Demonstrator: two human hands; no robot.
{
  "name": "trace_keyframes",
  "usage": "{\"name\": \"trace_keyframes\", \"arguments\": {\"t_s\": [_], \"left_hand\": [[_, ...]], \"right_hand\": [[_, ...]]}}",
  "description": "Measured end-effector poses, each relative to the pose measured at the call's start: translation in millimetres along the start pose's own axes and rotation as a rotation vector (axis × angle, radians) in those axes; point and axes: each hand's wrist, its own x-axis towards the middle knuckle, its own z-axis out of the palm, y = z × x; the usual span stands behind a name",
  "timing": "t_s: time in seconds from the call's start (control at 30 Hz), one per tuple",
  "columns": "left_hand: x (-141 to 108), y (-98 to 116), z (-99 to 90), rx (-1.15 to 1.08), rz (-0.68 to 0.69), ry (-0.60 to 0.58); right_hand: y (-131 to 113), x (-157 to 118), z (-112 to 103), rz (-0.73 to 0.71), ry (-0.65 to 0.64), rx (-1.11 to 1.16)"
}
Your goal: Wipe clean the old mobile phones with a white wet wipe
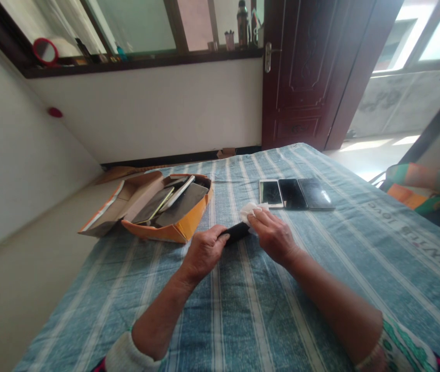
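A black phone is held above the striped blue cloth. My left hand is closed on its left end, thumb on top. A crumpled white tissue is pinched in my right hand, pressed against the phone's right end. Beyond my right hand, a white-framed phone, a black phone and a larger dark device lie side by side on the cloth. An open orange box holding several phones stands left of my hands.
The box's open lid leans out to the left. The cloth's far edge lies near a white wall and a dark red door. A colourful item sits beyond the right edge.
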Motion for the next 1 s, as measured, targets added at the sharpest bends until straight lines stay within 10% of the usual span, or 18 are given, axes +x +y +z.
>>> {"name": "trace_keyframes", "arguments": {"t_s": [0.37,0.7,1.0], "left_hand": [[-0.2,-0.6,0.7,0.018,-0.019,0.015],[-0.1,0.4,0.7,0.012,0.001,0.025],[-0.9,-0.1,1.8,-0.009,-0.009,0.004]], "right_hand": [[24.0,-3.5,-0.6,0.213,0.049,-0.031],[-36.9,9.7,-10.7,-0.175,0.016,0.056],[-12.5,5.8,-2.1,-0.044,-0.021,0.015]]}}
